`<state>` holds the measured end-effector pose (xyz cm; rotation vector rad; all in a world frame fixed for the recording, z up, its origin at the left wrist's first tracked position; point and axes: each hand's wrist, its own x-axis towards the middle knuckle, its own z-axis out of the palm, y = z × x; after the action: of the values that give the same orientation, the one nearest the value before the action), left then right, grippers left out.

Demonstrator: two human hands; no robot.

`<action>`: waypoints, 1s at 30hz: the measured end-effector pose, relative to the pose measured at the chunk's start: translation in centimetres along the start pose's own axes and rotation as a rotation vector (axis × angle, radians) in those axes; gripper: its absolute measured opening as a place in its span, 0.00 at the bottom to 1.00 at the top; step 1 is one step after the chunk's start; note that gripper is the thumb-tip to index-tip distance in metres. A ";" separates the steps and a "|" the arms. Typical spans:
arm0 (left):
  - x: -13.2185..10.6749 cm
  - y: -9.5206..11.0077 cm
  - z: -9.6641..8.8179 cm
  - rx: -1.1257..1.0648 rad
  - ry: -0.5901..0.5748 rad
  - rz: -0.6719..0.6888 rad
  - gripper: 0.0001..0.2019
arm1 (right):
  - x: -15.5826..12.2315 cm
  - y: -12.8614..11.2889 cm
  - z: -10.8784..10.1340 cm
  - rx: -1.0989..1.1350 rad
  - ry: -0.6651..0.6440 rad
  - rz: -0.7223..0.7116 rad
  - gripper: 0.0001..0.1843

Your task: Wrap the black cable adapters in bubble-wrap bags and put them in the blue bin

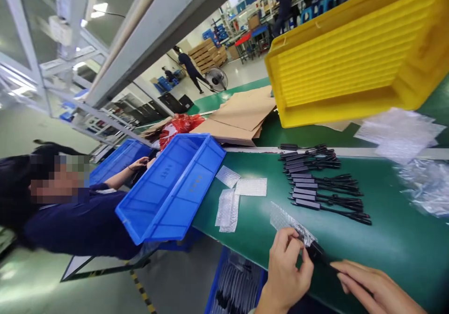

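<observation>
My left hand (pixel 289 267) pinches the mouth of a clear bubble-wrap bag (pixel 288 219) near the table's front edge. A black device with a cable (pixel 317 251) sits partly at the bag's opening; how far it is inside is hard to make out. My right hand (pixel 373 281) grips the device's dark trailing part between thumb and fingers. Beyond my hands, several similar black devices with bundled cables (pixel 305 186) lie in a column on the green table. Some flat bubble-wrap bags (pixel 250 186) are spread to the left.
A blue bin (pixel 164 220) stands at the table's left, beside a co-worker (pixel 77 220). At the back are a tilted yellow crate (pixel 351 70) and cardboard sheets (pixel 242 110). Bubble wrap (pixel 403 131) is piled at right. Below the edge, another blue bin (pixel 214 281) holds bagged items.
</observation>
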<state>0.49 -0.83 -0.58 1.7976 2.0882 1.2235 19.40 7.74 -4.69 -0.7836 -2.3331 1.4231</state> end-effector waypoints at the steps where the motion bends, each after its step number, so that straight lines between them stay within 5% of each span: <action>1: 0.0 0.4 0.3 -0.026 -0.016 0.032 0.08 | 0.1 -0.2 0.3 0.005 0.050 0.029 0.19; 9: -0.5 3.3 3.5 -0.209 -0.119 0.193 0.10 | -0.4 -0.1 -0.6 -0.129 0.194 -0.093 0.26; 15: 4.3 0.6 2.7 0.045 -0.498 0.508 0.32 | -4.3 -1.4 -3.8 -0.483 0.318 -0.163 0.26; 17: 6.4 0.7 3.6 0.056 -0.661 0.592 0.30 | -5.7 -2.4 -4.4 -0.507 0.322 -0.107 0.27; 21: 9.8 3.6 5.7 0.005 -0.926 0.784 0.08 | -8.7 -2.8 -6.0 -0.480 0.420 0.037 0.28; 26: 13.4 8.8 9.3 0.122 -0.911 1.023 0.05 | -11.3 0.8 -9.7 -0.624 1.009 0.398 0.19; 30: 15.7 12.2 14.2 0.192 -0.894 1.246 0.06 | -10.6 4.1 -11.8 -0.855 1.149 0.607 0.24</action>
<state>13.56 19.35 3.96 3.0062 0.5186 0.0775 35.18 11.45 -2.55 -1.9526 -1.6497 -0.1624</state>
